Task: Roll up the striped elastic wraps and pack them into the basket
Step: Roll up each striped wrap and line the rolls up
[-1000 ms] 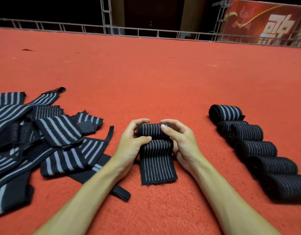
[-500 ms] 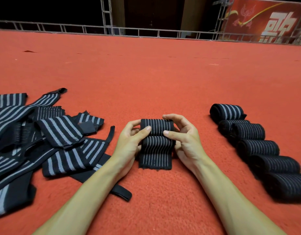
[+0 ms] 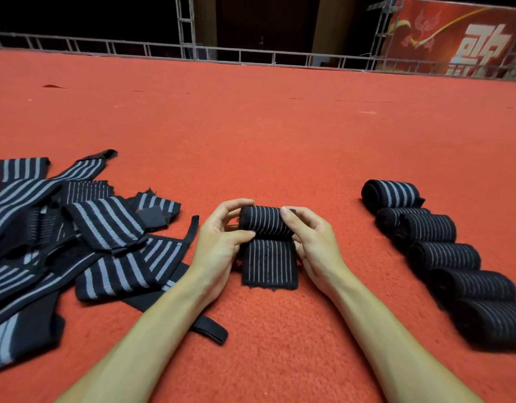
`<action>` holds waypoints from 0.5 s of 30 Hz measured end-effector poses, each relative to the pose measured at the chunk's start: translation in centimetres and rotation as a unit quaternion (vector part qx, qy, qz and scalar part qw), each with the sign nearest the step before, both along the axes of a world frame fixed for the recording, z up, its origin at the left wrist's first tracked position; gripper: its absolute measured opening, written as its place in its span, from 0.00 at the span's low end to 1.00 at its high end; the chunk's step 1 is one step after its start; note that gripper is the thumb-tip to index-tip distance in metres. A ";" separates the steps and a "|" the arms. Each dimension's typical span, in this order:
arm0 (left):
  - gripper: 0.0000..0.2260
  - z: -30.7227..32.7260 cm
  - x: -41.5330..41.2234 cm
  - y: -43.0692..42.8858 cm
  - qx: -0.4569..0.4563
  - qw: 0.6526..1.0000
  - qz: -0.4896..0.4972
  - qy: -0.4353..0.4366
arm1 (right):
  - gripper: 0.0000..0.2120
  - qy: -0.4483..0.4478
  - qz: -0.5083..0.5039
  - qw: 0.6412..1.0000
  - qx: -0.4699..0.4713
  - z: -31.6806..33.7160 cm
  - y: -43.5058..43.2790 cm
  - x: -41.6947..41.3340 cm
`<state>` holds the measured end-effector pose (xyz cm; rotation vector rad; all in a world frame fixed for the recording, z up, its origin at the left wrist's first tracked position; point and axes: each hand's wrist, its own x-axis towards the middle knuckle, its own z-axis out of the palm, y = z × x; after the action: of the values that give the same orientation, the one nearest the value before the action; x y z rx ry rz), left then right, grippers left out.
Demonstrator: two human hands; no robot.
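Head view: both hands meet at centre frame on one striped wrap point(image 3: 265, 223), its roll part made.
Left hand point(image 3: 219, 245): thumb and fingers curled round the roll's left end.
Right hand point(image 3: 316, 242): pinching the right end, fingertips on top.
Axis: the roll lies left-right across the frame; its flat tail point(image 3: 269, 267) runs toward the lower edge, flat on the carpet point(image 3: 280, 135).
Nearer hand: neither, one at each end.
Next, I'd judge: turn the roll down-frame over the tail.
Room: loose pile point(image 3: 99, 225) at left and finished rolls point(image 3: 444, 254) at right, both apart from the hands.
Basket: not in sight.
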<state>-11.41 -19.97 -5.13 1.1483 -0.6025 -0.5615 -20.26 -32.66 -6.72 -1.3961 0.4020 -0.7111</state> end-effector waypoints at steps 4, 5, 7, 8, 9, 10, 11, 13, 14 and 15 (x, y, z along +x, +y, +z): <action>0.20 0.0 0.2 0.0 -0.005 0.998 -0.041 0.041 | 0.12 -0.031 -0.022 0.999 0.012 0.3 -0.3 -0.3; 0.20 0.0 0.2 0.0 -0.003 0.997 -0.051 0.052 | 0.13 -0.038 -0.021 0.999 0.027 0.5 -0.3 -0.4; 0.21 -0.1 0.2 0.0 0.010 0.996 -0.059 0.070 | 0.13 -0.058 -0.006 0.997 0.054 0.8 -0.2 -0.7; 0.21 -0.1 0.2 -0.1 0.016 0.995 -0.059 0.076 | 0.13 -0.066 0.000 0.996 0.053 0.9 -0.1 -0.9; 0.21 -0.1 0.1 -0.1 0.021 0.995 -0.058 0.082 | 0.13 -0.069 0.003 0.997 0.044 1.0 -0.1 -1.0; 0.22 -0.1 0.1 -0.2 0.024 0.995 -0.055 0.085 | 0.14 -0.069 0.008 0.997 0.031 1.0 -0.1 -1.0; 0.23 -0.1 0.1 -0.2 0.027 0.995 -0.048 0.087 | 0.15 -0.070 0.015 0.997 0.022 0.9 -0.1 -1.0; 0.21 -0.2 0.0 -0.4 0.033 0.996 -0.022 0.083 | 0.18 -0.075 0.037 0.996 0.017 0.7 -0.2 -0.9; 0.19 -0.3 0.1 -0.4 0.035 0.996 -0.008 0.080 | 0.20 -0.080 0.047 0.996 0.014 0.5 -0.3 -0.9; 0.17 -0.3 0.1 -0.4 0.034 0.996 0.003 0.079 | 0.20 -0.082 0.053 0.995 0.008 0.4 -0.4 -0.8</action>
<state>-11.33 -20.36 -5.46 1.1560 -0.4462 -0.6649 -21.10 -33.01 -6.32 -1.3237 0.2028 -0.7283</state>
